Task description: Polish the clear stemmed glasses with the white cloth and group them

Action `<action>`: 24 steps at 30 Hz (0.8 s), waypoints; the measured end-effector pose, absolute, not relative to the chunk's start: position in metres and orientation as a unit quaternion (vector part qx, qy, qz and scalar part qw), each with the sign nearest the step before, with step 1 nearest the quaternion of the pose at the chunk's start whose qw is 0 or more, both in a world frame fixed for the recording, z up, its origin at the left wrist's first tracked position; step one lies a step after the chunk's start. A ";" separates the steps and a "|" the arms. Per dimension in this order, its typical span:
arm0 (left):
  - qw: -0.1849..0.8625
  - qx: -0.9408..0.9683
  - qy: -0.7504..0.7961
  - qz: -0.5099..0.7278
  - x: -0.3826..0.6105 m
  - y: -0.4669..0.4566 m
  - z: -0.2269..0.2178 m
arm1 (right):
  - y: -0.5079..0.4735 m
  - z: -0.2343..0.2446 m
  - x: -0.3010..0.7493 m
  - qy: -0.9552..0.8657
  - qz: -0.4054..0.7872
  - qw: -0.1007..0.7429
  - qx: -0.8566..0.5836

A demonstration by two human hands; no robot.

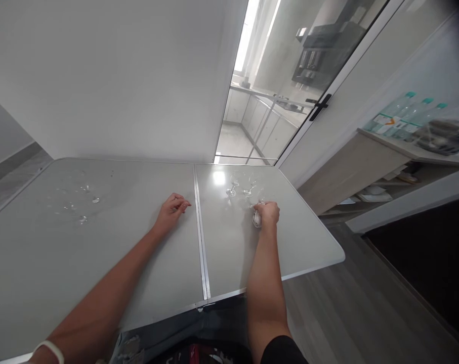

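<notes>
On the right half of the folding table [225,253], my right hand [269,212] is closed around a clear wine glass [257,220]; its round foot shows below my fingers, the rest is mostly hidden. Just beyond stand two more clear stemmed glasses, one glass [232,192] to the left and another glass [248,192] nearer my hand. My left hand [171,210] is over the table left of the centre seam, fingers curled together with nothing seen in them. Several transparent glasses [83,219] are on the left part of the table, their outlines faint.
A white wall [138,81] rises behind the table. Right of it is a glass door with a black handle [319,105]. Plastic bottles [398,116] stand on a wooden shelf unit [350,167] at the right. A metal seam [201,232] crosses the tabletop.
</notes>
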State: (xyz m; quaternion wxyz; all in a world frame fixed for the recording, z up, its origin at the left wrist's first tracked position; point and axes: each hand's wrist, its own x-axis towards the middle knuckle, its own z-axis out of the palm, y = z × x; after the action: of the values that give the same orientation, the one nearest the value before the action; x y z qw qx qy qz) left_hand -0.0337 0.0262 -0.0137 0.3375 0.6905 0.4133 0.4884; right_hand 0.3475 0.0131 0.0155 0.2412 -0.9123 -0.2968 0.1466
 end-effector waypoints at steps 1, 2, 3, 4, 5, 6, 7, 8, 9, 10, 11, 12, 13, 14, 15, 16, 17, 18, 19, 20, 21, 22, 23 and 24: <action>0.338 0.691 0.412 0.488 -0.034 0.026 -0.014 | 0.013 0.016 0.348 -0.296 0.149 0.239 -0.913; 0.339 0.690 0.412 0.488 -0.034 0.026 -0.014 | 0.012 0.016 0.347 -0.296 0.151 0.237 -0.913; 0.339 0.690 0.413 0.488 -0.034 0.026 -0.014 | 0.012 0.017 0.347 -0.296 0.152 0.236 -0.913; 0.341 0.688 0.414 0.488 -0.034 0.026 -0.014 | 0.011 0.017 0.347 -0.296 0.151 0.235 -0.913; 0.343 0.687 0.416 0.488 -0.034 0.026 -0.014 | 0.011 0.017 0.347 -0.297 0.151 0.235 -0.913; 0.345 0.685 0.417 0.487 -0.033 0.026 -0.013 | 0.010 0.017 0.347 -0.299 0.152 0.234 -0.913; 0.347 0.684 0.418 0.487 -0.033 0.026 -0.013 | 0.010 0.018 0.348 -0.302 0.155 0.230 -0.912; 0.349 0.683 0.418 0.487 -0.033 0.026 -0.013 | 0.009 0.017 0.349 -0.306 0.159 0.223 -0.912; 0.351 0.682 0.417 0.487 -0.033 0.026 -0.012 | 0.009 0.017 0.350 -0.308 0.161 0.212 -0.913; 0.353 0.682 0.417 0.486 -0.033 0.025 -0.012 | 0.008 0.016 0.351 -0.310 0.162 0.199 -0.915; 0.354 0.683 0.417 0.485 -0.033 0.025 -0.011 | 0.008 0.015 0.353 -0.312 0.163 0.185 -0.918; 0.355 0.683 0.417 0.484 -0.033 0.025 -0.011 | 0.008 0.013 0.355 -0.315 0.164 0.173 -0.919; 0.354 0.683 0.418 0.483 -0.033 0.025 -0.010 | 0.008 0.011 0.357 -0.319 0.168 0.164 -0.918; 0.353 0.683 0.421 0.481 -0.033 0.025 -0.010 | 0.008 0.009 0.360 -0.325 0.175 0.156 -0.916; 0.353 0.684 0.424 0.477 -0.033 0.025 -0.009 | 0.008 0.007 0.361 -0.333 0.184 0.149 -0.913; 0.354 0.685 0.427 0.472 -0.033 0.024 -0.009 | 0.009 0.005 0.363 -0.340 0.191 0.143 -0.910; 0.356 0.686 0.428 0.468 -0.033 0.024 -0.009 | 0.009 0.004 0.364 -0.345 0.196 0.139 -0.907; 0.359 0.686 0.429 0.465 -0.033 0.023 -0.009 | 0.010 0.003 0.364 -0.348 0.198 0.137 -0.906; 0.363 0.686 0.428 0.464 -0.033 0.023 -0.009 | 0.010 0.002 0.364 -0.349 0.198 0.135 -0.906; 0.366 0.685 0.427 0.464 -0.033 0.023 -0.009 | 0.011 0.003 0.364 -0.351 0.198 0.135 -0.905; 0.366 0.685 0.425 0.465 -0.032 0.022 -0.009 | 0.011 0.003 0.364 -0.351 0.198 0.135 -0.905; 0.365 0.686 0.423 0.466 -0.032 0.022 -0.009 | 0.011 0.004 0.363 -0.352 0.199 0.135 -0.905; 0.364 0.687 0.422 0.467 -0.032 0.022 -0.009 | 0.011 0.004 0.363 -0.353 0.199 0.134 -0.904; 0.363 0.687 0.421 0.469 -0.032 0.022 -0.008 | 0.011 0.005 0.363 -0.355 0.200 0.134 -0.903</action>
State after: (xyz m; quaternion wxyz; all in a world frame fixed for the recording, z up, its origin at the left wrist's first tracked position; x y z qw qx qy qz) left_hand -0.0317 0.0222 -0.0084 0.3626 0.6869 0.4208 0.4685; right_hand 0.3629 0.0112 0.0052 0.1342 -0.9035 -0.3547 0.1999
